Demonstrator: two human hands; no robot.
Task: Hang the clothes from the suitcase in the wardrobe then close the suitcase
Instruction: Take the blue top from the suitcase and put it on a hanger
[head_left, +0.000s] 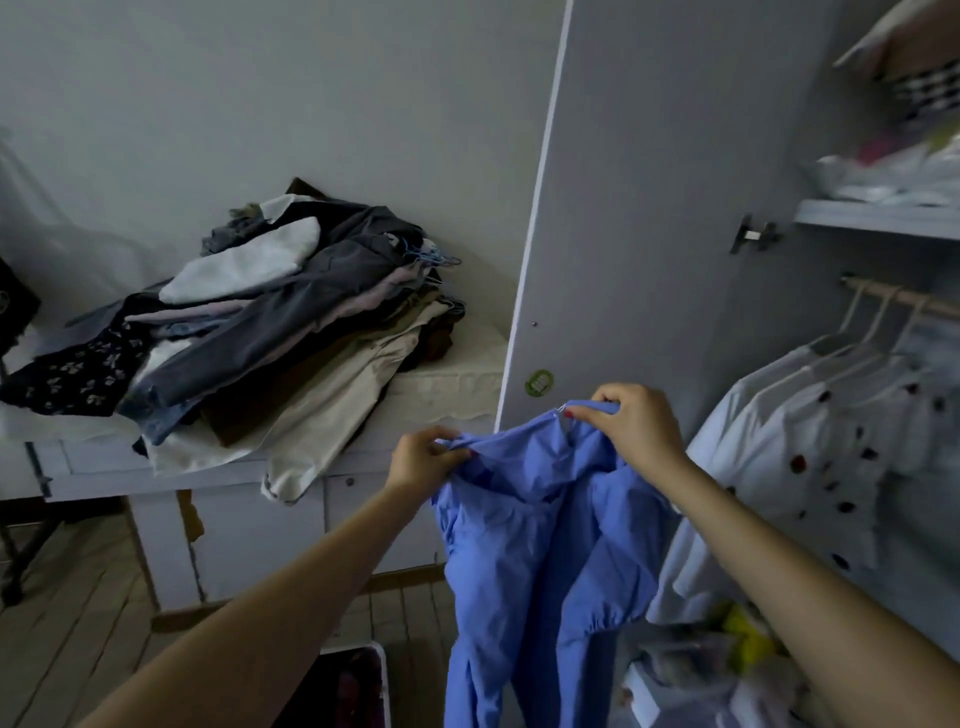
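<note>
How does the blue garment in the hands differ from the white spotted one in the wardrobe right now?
The blue garment is plain; the white spotted garment carries dark dots. The blue garment is held up in front of the wardrobe door by the left hand and right hand, both gripping its top edge, while the white one hangs from the rail on a hanger. Both hang downward, unfolded.

Both forearms are bare to the frame's edge, with no sleeves showing. The left hand (423, 460) and right hand (636, 426) wear red-painted nails on their fingers (569, 414).
</note>
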